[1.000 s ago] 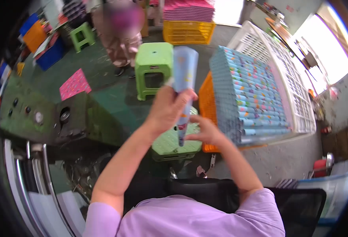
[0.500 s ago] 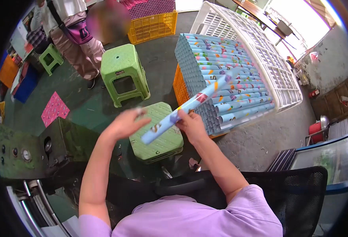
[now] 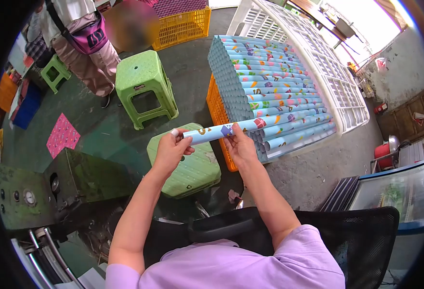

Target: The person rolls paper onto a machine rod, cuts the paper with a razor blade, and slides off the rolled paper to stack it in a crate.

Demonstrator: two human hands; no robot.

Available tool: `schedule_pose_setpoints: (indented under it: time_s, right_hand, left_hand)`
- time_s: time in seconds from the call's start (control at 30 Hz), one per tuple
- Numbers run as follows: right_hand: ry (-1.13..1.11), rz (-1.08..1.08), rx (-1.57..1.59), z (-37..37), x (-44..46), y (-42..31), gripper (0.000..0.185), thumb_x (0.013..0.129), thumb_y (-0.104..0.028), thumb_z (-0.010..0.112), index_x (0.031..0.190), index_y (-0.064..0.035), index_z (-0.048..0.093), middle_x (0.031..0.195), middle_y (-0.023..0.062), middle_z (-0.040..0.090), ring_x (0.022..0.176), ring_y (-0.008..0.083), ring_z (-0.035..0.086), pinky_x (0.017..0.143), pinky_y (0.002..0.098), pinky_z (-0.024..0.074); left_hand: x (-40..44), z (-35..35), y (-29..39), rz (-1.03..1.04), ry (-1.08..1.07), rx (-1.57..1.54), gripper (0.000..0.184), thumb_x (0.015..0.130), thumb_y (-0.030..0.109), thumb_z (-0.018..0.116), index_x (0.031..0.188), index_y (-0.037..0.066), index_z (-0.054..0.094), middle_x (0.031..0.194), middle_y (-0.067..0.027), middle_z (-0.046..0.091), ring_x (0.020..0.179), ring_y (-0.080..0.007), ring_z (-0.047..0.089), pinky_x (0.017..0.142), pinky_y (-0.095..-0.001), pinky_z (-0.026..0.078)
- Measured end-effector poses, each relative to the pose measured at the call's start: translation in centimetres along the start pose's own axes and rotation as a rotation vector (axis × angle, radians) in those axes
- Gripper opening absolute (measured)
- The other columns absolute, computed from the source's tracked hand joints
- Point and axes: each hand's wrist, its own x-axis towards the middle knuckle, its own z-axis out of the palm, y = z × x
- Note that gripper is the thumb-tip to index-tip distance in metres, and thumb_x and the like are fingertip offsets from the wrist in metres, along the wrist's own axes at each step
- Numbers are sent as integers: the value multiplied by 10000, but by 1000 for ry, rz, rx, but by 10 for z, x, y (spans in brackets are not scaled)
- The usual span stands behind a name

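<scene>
A light blue printed paper tube (image 3: pixel 212 134) lies nearly level between my hands, over a green plastic stool (image 3: pixel 188 168). My right hand (image 3: pixel 241 144) grips it near the middle, thumb on top and fingers beneath. At its left end, my left hand (image 3: pixel 171 151) closes thumb and fingers on the rim. The tube's far end overlaps the stack behind it, so its tip is hard to make out. Many similar tubes (image 3: pixel 279 84) are stacked in rows in front of me to the right, with an orange crate (image 3: pixel 220 127) at their side.
A white plastic crate (image 3: pixel 330 72) stands tilted against the stack. Another green stool (image 3: pixel 142 74) is farther forward, near a standing person (image 3: pixel 89 53). A machine with a gauge (image 3: pixel 29 197) is at my left, a glass-topped case (image 3: pixel 390 192) at my right. Behind is a yellow crate (image 3: pixel 185 29).
My left hand has come from open beside the tube onto its left end. The tube has swung from a steep slant to nearly level. The view has shifted slightly.
</scene>
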Motion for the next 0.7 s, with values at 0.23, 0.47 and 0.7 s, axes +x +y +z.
schedule_pose_setpoints:
  time_s: [0.23, 0.47, 0.7]
  right_hand:
    - [-58, -91, -788, 20, -45, -56, 340, 860, -205, 667, 1118, 1, 585, 979, 124, 651, 850, 264, 646, 761, 348, 525]
    - [-366, -1184, -1844, 33, 0, -88, 326, 726, -183, 725, 1037, -102, 669, 908, 136, 666, 835, 330, 639, 751, 423, 507]
    - [-323, -673, -2149, -2, 31, -124, 182, 683, -126, 733, 860, -95, 708, 869, 149, 669, 849, 327, 638, 759, 426, 502]
  left_hand:
    - [48, 29, -2, 72, 1, 115, 228, 895, 78, 581, 1071, -65, 569, 824, -97, 641, 642, -132, 631, 586, -254, 522]
    - [78, 95, -25, 185, 1, 200, 206, 844, 105, 615, 969, -58, 606, 746, -139, 665, 593, -182, 653, 577, -325, 526]
    - [88, 125, -59, 138, -182, 37, 512, 908, 131, 568, 1356, -44, 391, 1106, -182, 611, 888, -178, 635, 767, -313, 513]
